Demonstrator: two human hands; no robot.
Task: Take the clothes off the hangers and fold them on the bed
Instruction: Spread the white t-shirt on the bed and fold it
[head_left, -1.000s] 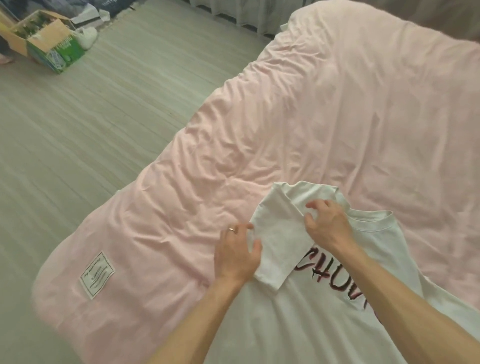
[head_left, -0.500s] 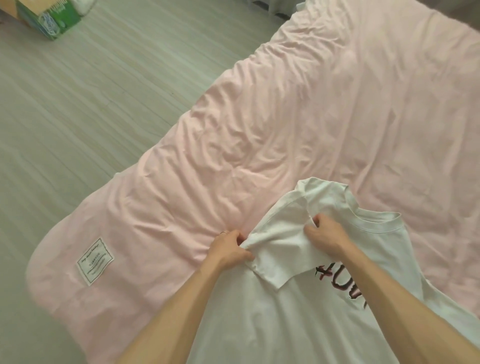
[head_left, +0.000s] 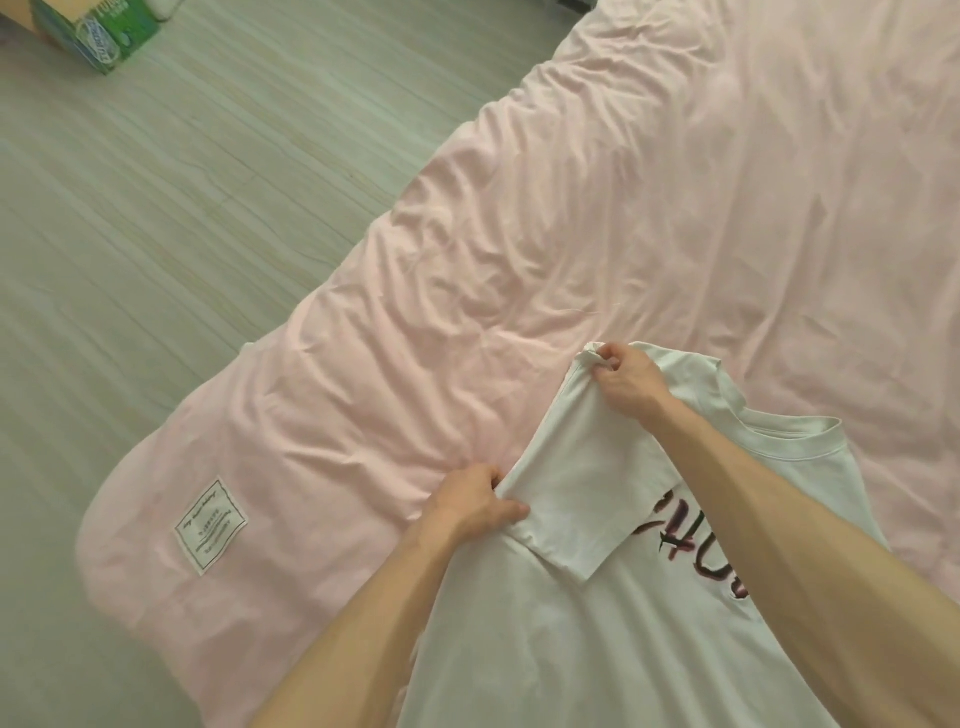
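Both hands pinch the white T-shirt (head_left: 597, 639) on the pink duvet (head_left: 519, 234): left hand (head_left: 475, 501) anchors the fold's near edge, right hand (head_left: 626, 382) draws the far shoulder taut, presumably squaring the folded-in sleeve (head_left: 582, 499).

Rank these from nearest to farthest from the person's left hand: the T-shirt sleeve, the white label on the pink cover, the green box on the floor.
1. The T-shirt sleeve: pinched by the left hand, on its right.
2. The white label: on the pink cover, out to the hand's left.
3. The green box: on the floor, far top-left corner.
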